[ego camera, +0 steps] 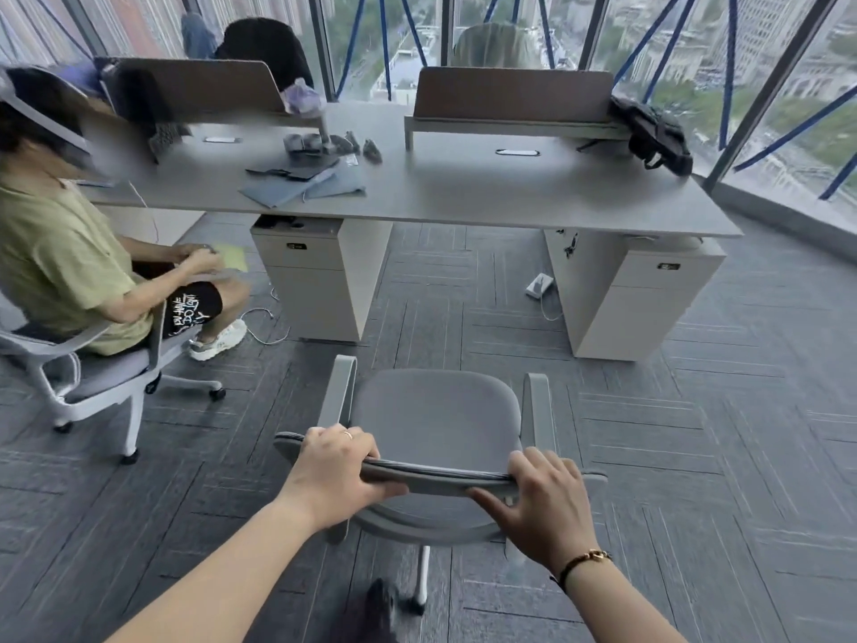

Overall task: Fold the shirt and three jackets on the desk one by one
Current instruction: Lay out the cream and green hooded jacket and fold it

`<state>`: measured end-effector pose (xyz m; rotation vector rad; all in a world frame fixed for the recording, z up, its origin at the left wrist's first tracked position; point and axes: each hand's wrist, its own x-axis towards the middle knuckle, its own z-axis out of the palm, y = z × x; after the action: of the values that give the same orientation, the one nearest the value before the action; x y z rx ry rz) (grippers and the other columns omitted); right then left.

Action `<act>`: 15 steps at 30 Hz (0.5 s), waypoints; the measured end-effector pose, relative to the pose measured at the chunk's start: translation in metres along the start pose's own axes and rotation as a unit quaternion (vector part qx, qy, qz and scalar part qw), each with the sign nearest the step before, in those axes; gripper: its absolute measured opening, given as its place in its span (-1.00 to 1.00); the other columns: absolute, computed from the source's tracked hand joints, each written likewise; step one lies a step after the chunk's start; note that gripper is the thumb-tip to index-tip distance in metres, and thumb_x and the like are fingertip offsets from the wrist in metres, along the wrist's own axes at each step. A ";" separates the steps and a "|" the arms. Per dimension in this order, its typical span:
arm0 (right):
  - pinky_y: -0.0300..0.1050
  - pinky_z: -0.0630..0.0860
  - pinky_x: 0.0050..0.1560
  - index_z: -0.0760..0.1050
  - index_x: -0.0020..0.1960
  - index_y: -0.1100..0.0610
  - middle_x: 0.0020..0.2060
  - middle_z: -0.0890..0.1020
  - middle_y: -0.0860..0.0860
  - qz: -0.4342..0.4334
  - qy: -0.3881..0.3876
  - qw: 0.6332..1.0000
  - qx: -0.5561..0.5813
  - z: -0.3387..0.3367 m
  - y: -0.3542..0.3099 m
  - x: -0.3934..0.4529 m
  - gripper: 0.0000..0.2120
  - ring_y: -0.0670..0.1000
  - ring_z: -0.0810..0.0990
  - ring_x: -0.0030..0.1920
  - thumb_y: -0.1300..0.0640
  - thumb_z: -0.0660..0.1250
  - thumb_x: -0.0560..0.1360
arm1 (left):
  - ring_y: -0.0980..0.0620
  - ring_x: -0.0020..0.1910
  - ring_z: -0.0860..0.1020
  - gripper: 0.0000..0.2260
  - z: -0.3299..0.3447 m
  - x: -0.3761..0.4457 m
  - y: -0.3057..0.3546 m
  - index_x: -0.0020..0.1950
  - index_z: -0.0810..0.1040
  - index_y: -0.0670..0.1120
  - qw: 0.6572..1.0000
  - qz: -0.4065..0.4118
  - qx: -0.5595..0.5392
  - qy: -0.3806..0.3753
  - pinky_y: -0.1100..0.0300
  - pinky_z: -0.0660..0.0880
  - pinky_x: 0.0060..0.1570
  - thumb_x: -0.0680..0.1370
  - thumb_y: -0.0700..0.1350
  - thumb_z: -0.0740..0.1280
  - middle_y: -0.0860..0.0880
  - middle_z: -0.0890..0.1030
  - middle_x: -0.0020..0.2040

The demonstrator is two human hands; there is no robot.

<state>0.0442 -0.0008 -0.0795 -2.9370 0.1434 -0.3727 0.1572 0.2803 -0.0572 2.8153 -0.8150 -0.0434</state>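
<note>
Both my hands grip the top edge of a grey office chair's backrest (436,475) in front of me. My left hand (336,466) curls over its left end and my right hand (540,491) over its right end. The chair's seat (436,415) faces a long grey desk (510,192) further ahead. On the desk's left half lies flat blue-grey cloth (301,185) with dark folded pieces (297,171) on top and small grey bundles (303,143) behind. I cannot tell which of these are the shirt or jackets.
A person in a green shirt (60,266) sits on a white chair (102,387) at left. A black bag (654,132) lies at the desk's far right. Two white drawer cabinets (315,290) (640,299) stand under the desk. A power strip (539,285) lies on the carpet.
</note>
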 end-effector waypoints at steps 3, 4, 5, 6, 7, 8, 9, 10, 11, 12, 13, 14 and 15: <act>-0.03 0.42 -0.17 0.31 -0.25 -0.03 -0.33 0.38 -0.12 0.005 -0.016 1.000 -0.010 0.004 0.013 0.031 -0.39 0.01 0.40 -0.29 -0.59 0.07 0.43 | 0.11 -0.16 0.51 -0.31 0.006 0.033 -0.006 -0.22 0.49 0.15 0.999 0.013 0.005 0.031 0.05 0.38 0.02 0.26 0.71 -0.03 0.22 0.52 -0.24; -0.03 0.42 -0.17 0.32 -0.24 -0.03 -0.32 0.39 -0.12 0.007 -0.020 1.000 -0.014 0.005 0.018 0.042 -0.39 0.02 0.40 -0.29 -0.60 0.05 0.43 | 0.10 -0.18 0.52 -0.32 0.008 0.046 -0.008 -0.24 0.49 0.14 0.999 0.017 0.005 0.045 0.06 0.38 -0.01 0.27 0.70 -0.02 0.22 0.51 -0.26; -0.03 0.42 -0.16 0.32 -0.24 -0.03 -0.31 0.39 -0.12 0.009 -0.024 1.000 -0.017 0.005 0.022 0.055 -0.38 0.02 0.40 -0.29 -0.60 0.02 0.43 | 0.10 -0.20 0.52 -0.32 0.009 0.059 -0.009 -0.25 0.49 0.14 0.998 0.019 0.007 0.051 0.07 0.38 -0.04 0.28 0.70 -0.02 0.22 0.50 -0.27; -0.03 0.41 -0.15 0.32 -0.24 -0.02 -0.31 0.39 -0.12 0.013 -0.027 0.999 -0.020 0.006 0.027 0.067 -0.37 0.01 0.39 -0.28 -0.61 0.00 0.43 | 0.11 -0.20 0.52 -0.32 0.009 0.073 -0.010 -0.25 0.49 0.14 0.998 0.021 0.013 0.051 0.08 0.36 -0.05 0.28 0.70 -0.02 0.22 0.50 -0.27; -0.03 0.41 -0.14 0.32 -0.23 -0.02 -0.30 0.39 -0.12 0.018 -0.032 0.999 -0.022 0.007 0.031 0.079 -0.36 0.01 0.39 -0.28 -0.61 -0.01 0.43 | 0.11 -0.18 0.51 -0.31 0.009 0.089 -0.011 -0.23 0.50 0.14 0.999 0.022 0.019 0.045 0.09 0.35 -0.04 0.28 0.70 -0.03 0.22 0.50 -0.26; -0.03 0.41 -0.11 0.33 -0.22 -0.02 -0.29 0.39 -0.12 0.024 -0.040 0.999 -0.024 0.008 0.036 0.093 -0.35 0.01 0.39 -0.26 -0.61 -0.03 0.43 | 0.11 -0.16 0.50 -0.30 0.009 0.104 -0.011 -0.21 0.50 0.13 0.999 0.023 0.023 0.034 0.09 0.34 -0.01 0.27 0.70 -0.03 0.21 0.51 -0.24; -0.03 0.40 -0.08 0.33 -0.20 -0.02 -0.27 0.40 -0.12 0.031 -0.052 0.998 -0.026 0.010 0.040 0.106 -0.34 0.02 0.40 -0.23 -0.62 -0.05 0.42 | 0.11 -0.13 0.50 -0.30 0.007 0.120 -0.013 -0.19 0.51 0.13 0.999 0.023 0.025 0.023 0.09 0.34 0.02 0.27 0.70 -0.02 0.21 0.52 -0.21; -0.03 0.40 -0.04 0.35 -0.18 -0.03 -0.24 0.41 -0.11 0.039 -0.064 0.997 -0.030 0.011 0.045 0.120 -0.33 0.02 0.41 -0.20 -0.63 -0.07 0.41 | 0.10 -0.10 0.50 -0.30 0.007 0.136 -0.015 -0.17 0.52 0.13 0.999 0.024 0.025 0.015 0.09 0.33 0.05 0.26 0.69 -0.01 0.21 0.52 -0.19; -0.03 0.40 0.01 0.36 -0.15 -0.03 -0.22 0.42 -0.11 0.048 -0.078 0.995 -0.037 0.012 0.048 0.135 -0.31 0.02 0.42 -0.17 -0.64 -0.10 0.40 | 0.10 -0.08 0.50 -0.29 0.007 0.153 -0.017 -0.15 0.52 0.13 0.999 0.026 0.021 0.009 0.09 0.34 0.08 0.26 0.69 -0.02 0.21 0.53 -0.17; -0.04 0.39 0.06 0.37 -0.13 -0.04 -0.19 0.43 -0.11 0.060 -0.093 0.993 -0.045 0.012 0.051 0.148 -0.29 0.02 0.43 -0.13 -0.64 -0.14 0.39 | 0.09 -0.06 0.50 -0.27 0.006 0.169 -0.020 -0.14 0.52 0.14 0.999 0.027 0.017 0.002 0.09 0.34 0.09 0.25 0.70 -0.05 0.21 0.53 -0.16; -0.05 0.38 0.11 0.39 -0.09 -0.05 -0.16 0.44 -0.11 0.073 -0.107 0.990 -0.054 0.012 0.053 0.162 -0.27 0.01 0.43 -0.09 -0.65 -0.18 0.38 | 0.09 -0.05 0.50 -0.25 0.005 0.186 -0.022 -0.12 0.51 0.14 0.999 0.029 0.016 -0.006 0.09 0.33 0.11 0.24 0.71 -0.09 0.20 0.53 -0.14; -0.06 0.34 0.17 0.40 -0.05 -0.06 -0.12 0.45 -0.11 0.086 -0.117 0.987 -0.062 0.011 0.054 0.176 -0.24 0.01 0.43 -0.03 -0.65 -0.23 0.37 | 0.08 -0.03 0.49 -0.25 0.005 0.203 -0.024 -0.10 0.50 0.15 0.999 0.033 0.018 -0.014 0.09 0.33 0.12 0.23 0.71 -0.10 0.20 0.52 -0.12; -0.06 0.30 0.23 0.41 0.00 -0.07 -0.07 0.46 -0.10 0.098 -0.127 0.985 -0.067 0.011 0.055 0.189 -0.20 0.01 0.43 0.03 -0.64 -0.28 0.36 | 0.08 -0.01 0.48 -0.27 0.004 0.220 -0.027 -0.08 0.49 0.15 0.999 0.036 0.020 -0.022 0.09 0.32 0.13 0.25 0.69 -0.08 0.20 0.51 -0.11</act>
<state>0.2257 -0.0751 -0.0554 -3.0310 0.4322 0.0415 0.3568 0.1848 -0.0599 2.8285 -0.9379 -0.0793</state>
